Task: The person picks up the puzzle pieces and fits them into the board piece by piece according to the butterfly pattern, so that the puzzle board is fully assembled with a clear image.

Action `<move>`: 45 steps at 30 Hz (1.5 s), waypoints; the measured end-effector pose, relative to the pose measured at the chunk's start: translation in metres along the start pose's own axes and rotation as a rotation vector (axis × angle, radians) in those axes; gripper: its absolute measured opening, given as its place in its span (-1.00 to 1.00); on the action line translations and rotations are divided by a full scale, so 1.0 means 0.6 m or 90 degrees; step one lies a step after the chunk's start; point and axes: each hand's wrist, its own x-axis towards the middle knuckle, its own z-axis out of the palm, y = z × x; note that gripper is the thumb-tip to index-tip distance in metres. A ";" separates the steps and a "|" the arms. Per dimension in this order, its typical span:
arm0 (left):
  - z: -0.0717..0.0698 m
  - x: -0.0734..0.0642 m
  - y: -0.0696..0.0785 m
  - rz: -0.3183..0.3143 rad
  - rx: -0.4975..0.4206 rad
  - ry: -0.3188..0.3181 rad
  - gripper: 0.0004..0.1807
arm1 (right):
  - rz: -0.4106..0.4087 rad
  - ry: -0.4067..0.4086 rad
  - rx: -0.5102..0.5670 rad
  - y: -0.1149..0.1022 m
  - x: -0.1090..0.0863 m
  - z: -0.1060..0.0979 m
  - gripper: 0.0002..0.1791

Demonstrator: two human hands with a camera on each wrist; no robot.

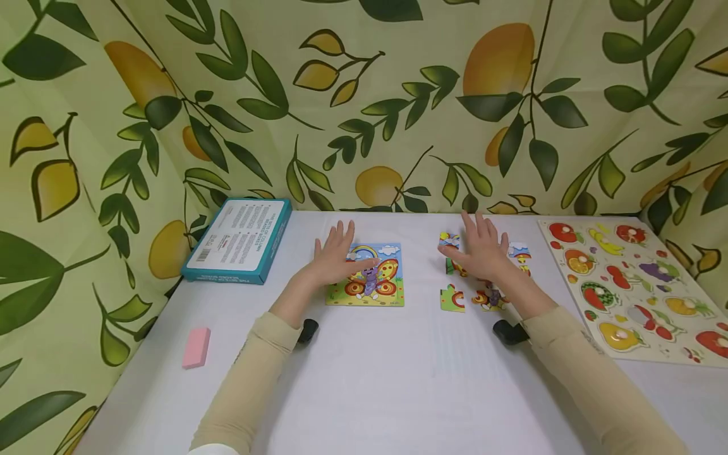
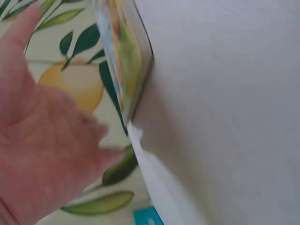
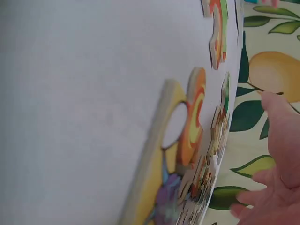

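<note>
A square butterfly picture lies on the white table, with a rainbow and clouds along its top. My left hand is spread over its left side, thumb pointing right across the picture; the left wrist view shows the palm beside the picture's thick edge. On the right, my right hand has its fingers spread above several loose jigsaw pieces. Among them are a green piece and one with a purple figure. In the right wrist view, a thick orange-and-yellow piece lies close by. Neither hand holds anything.
A teal-edged box lies at the back left, and a pink block nearer the front left. To the right is a large fruit board with small knobs. A leaf-and-fruit patterned cloth hangs behind the table.
</note>
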 end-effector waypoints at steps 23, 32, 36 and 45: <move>-0.005 -0.066 -0.069 0.025 -0.070 -0.153 0.27 | -0.047 -0.056 0.078 0.023 0.025 -0.002 -0.37; -0.004 -0.064 -0.063 0.036 -0.067 -0.141 0.22 | -0.036 -0.038 0.080 0.020 0.028 -0.007 -0.35; 0.001 -0.061 -0.061 0.046 -0.064 -0.143 0.20 | -0.026 -0.022 0.102 0.019 0.029 -0.007 -0.34; 0.016 -0.055 -0.038 0.063 -0.048 -0.149 0.20 | -0.014 0.017 0.221 0.005 0.027 -0.004 -0.61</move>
